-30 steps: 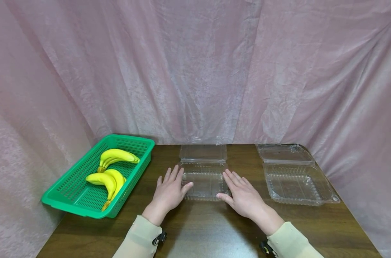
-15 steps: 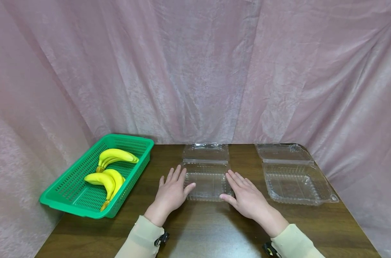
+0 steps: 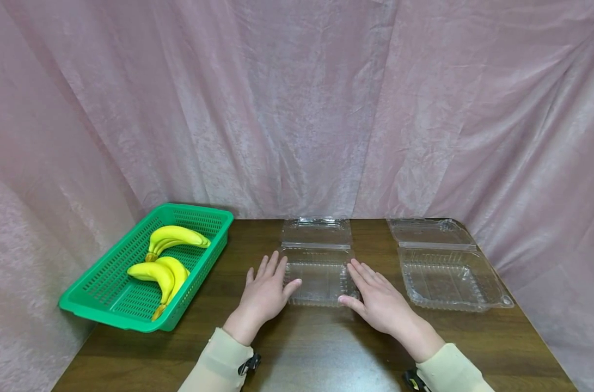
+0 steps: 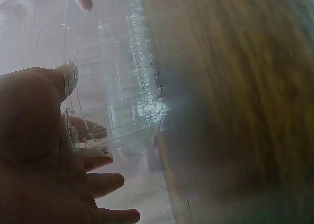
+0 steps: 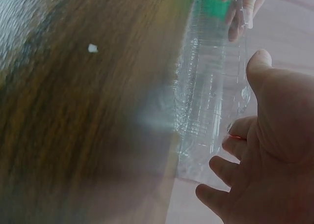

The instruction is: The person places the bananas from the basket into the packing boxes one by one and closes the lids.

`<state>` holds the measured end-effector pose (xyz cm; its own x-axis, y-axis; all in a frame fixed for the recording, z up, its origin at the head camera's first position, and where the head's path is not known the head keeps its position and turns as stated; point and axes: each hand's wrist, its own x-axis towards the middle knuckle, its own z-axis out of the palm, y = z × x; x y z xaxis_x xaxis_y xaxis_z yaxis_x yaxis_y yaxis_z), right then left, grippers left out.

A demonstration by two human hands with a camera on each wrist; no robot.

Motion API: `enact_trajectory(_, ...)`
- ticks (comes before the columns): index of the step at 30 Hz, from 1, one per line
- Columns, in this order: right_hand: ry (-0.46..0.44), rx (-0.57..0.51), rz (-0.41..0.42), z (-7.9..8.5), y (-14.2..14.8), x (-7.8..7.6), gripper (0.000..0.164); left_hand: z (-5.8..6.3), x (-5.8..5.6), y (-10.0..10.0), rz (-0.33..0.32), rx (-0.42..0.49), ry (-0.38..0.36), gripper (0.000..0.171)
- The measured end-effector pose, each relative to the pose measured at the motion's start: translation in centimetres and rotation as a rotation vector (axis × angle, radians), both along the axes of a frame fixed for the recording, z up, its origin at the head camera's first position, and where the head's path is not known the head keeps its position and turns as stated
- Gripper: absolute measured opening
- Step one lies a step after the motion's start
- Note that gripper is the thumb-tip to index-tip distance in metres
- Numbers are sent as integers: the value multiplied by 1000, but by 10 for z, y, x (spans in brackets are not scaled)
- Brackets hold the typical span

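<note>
A person's left hand [image 3: 264, 291] and right hand [image 3: 382, 302], fingers extended and gripping nothing, flank a clear plastic container [image 3: 318, 284] near the middle of the desk's [image 3: 321, 348] far edge, its lid [image 3: 316, 233] folded back. Both appear to touch its sides. Light, even pressure should keep it square to that edge; squeezing could buckle the walls.

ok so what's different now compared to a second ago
The middle clear container has slid slightly right, and the left hand and right hand have moved the same way, at its two sides. Its lid now reaches less high in the head view. No new grip or release shows. The green basket, bananas and other clear container stayed put.
</note>
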<state>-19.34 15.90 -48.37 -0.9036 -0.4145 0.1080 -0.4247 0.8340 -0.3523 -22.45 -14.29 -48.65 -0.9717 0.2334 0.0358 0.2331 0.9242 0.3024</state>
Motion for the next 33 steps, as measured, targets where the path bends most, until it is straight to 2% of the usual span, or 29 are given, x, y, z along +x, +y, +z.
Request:
enact_trajectory(10,11,-15,3,2,8,0,87,1,3,6,-11,-2,8,82)
enact_trajectory(18,16,2,-9,1,8,-2,93,-2,4,10,-12,-8,12,82)
enact_trajectory(28,43,-22,-20,-1,5,-3,94,-1,6,12,-18,2,16,82)
enact_trajectory(33,16,-27,-29,-1,3,-5,97,0,7,13,-14,-6,21,82)
